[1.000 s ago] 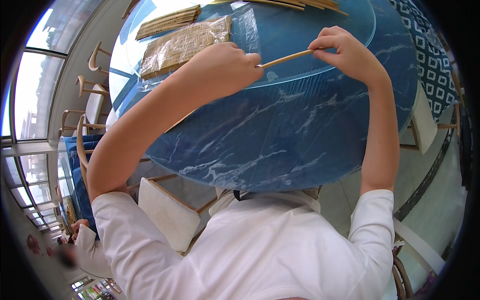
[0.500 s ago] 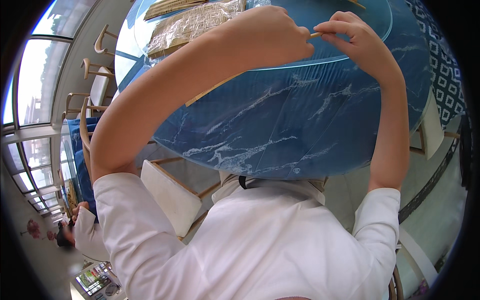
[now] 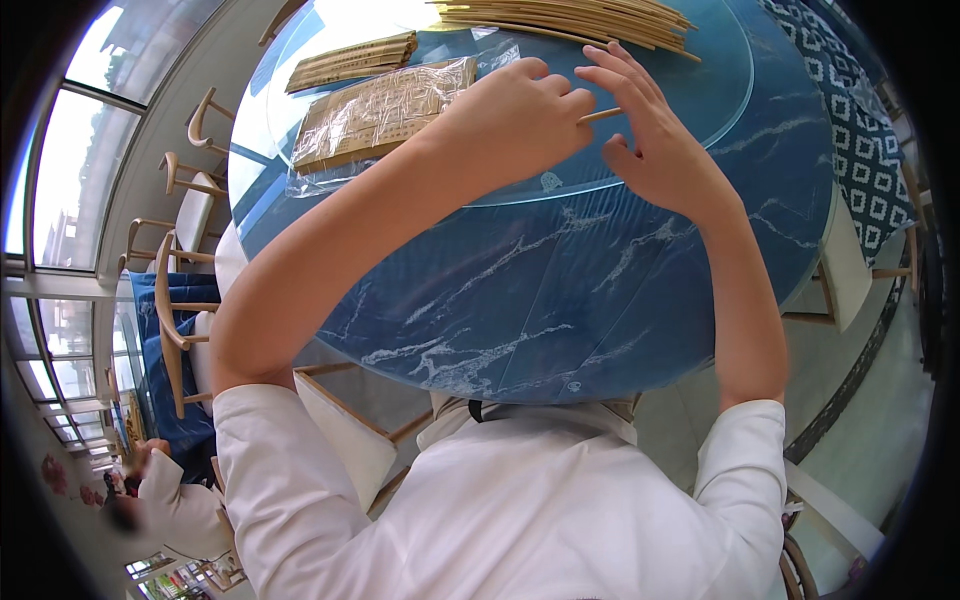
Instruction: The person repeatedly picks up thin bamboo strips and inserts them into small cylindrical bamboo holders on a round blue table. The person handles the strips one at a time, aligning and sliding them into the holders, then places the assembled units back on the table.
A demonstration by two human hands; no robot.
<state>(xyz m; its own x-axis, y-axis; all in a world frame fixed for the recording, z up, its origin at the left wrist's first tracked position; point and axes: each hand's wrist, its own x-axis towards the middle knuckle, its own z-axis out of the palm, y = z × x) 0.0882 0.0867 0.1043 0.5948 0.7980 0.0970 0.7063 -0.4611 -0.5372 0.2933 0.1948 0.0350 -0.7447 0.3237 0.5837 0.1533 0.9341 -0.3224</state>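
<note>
Over the near edge of the glass turntable, my left hand (image 3: 530, 115) is closed around a thin wooden chopstick (image 3: 602, 116). The stick's end juts out to the right of my fist; the rest is hidden by the hand and forearm. My right hand (image 3: 648, 140) is open beside that end, fingers stretched and thumb apart. Whether it touches the stick I cannot tell. Left of my left hand lies a plastic-wrapped pack of brown paper sleeves (image 3: 385, 115). Behind it sits a small stack of loose sleeves (image 3: 350, 62). A pile of chopsticks (image 3: 580, 20) lies beyond my hands.
The round glass turntable (image 3: 715, 125) rests on a table with a blue marble-patterned cover (image 3: 520, 330). Wooden chairs (image 3: 345, 425) stand around it, and a patterned blue cloth (image 3: 865, 150) hangs at the right. Another person's white sleeve (image 3: 185, 510) shows at the lower left.
My right hand has opened from its pinch on the chopstick's end. Both hands appear lower and further left in the view, and the chopstick pile has come into sight.
</note>
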